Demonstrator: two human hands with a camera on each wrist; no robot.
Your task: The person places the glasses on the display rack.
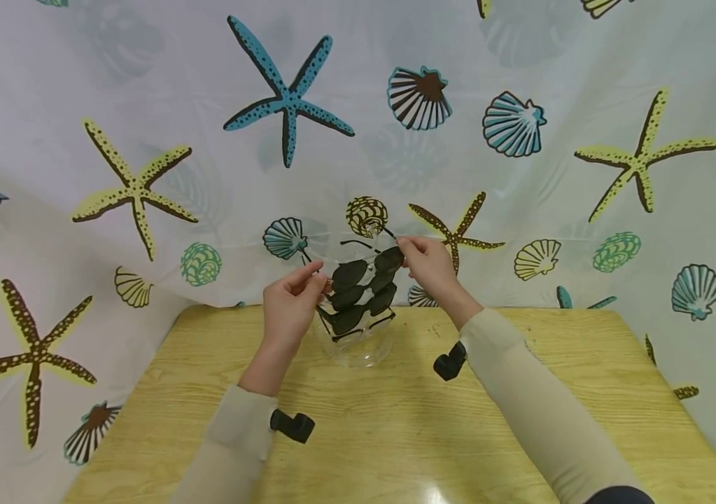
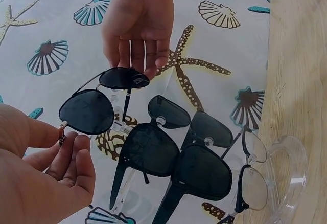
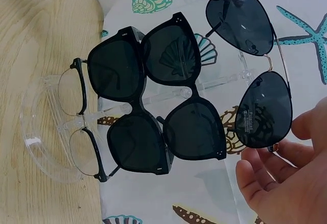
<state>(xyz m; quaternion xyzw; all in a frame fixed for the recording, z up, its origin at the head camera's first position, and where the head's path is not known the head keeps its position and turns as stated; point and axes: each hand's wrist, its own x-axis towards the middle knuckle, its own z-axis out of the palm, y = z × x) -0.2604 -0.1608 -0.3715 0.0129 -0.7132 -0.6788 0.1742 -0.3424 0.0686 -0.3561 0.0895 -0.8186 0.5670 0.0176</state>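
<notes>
Near the back of the table, my left hand [image 1: 288, 301] pinches one hinge corner of dark aviator sunglasses [image 3: 240, 22] with thin metal frames. At the opposite hinge corner, my right hand [image 1: 427, 266] holds the same pair between thumb and fingers. The aviators sit at the top of a clear plastic eyewear stand [image 3: 37, 142]. Below them on the stand are two pairs of black thick-framed sunglasses [image 3: 171, 55] [image 3: 116, 70]. Lowest are clear-lensed eyeglasses [image 3: 82, 88] with dark upper rims. Part of the stand's post is hidden behind the lenses.
The stand's round base [image 1: 360, 358] rests on a light wooden table [image 1: 370, 427]. Close behind hangs a white cloth [image 1: 358, 168] printed with starfish and shells, which also runs along both sides. Small dark cameras [image 1: 293, 425] are worn on both wrists.
</notes>
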